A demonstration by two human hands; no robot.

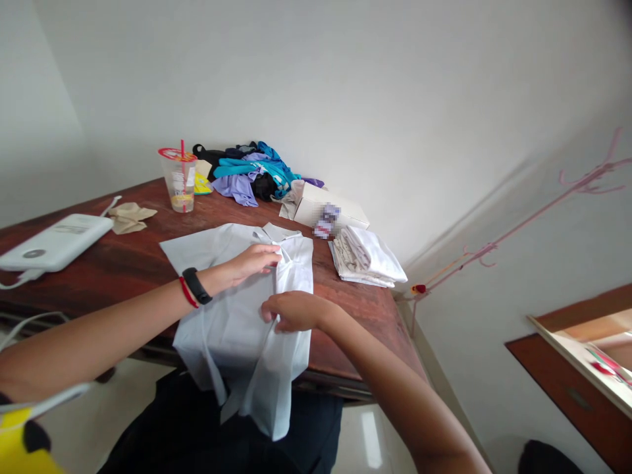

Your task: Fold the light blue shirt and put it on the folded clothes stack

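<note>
Shirt front in hand, collar toward the wall

The white shirt (224,329) lies spread on the counter (355,329), its lower end hanging over the near edge. Your left hand (257,261) is near the collar, fingers apparently closed on bunched cloth along the front strip. Your right hand (293,311) is lower on the same strip, fingers curled; cannot tell whether they pinch the cloth or only rest on it.

Step, as I judge it: handling the front edges. The next move seems to call for a steady upper hold while the lower hand brings the strip straight; the overhang could drag the cloth askew.

Containers: clear plastic cup (178,181), upright, red straw (182,164) in it, a little yellowish content at the bottom. White box (340,205) by the wall; contents not visible. Folded white stack (368,257) just beside it.
</note>
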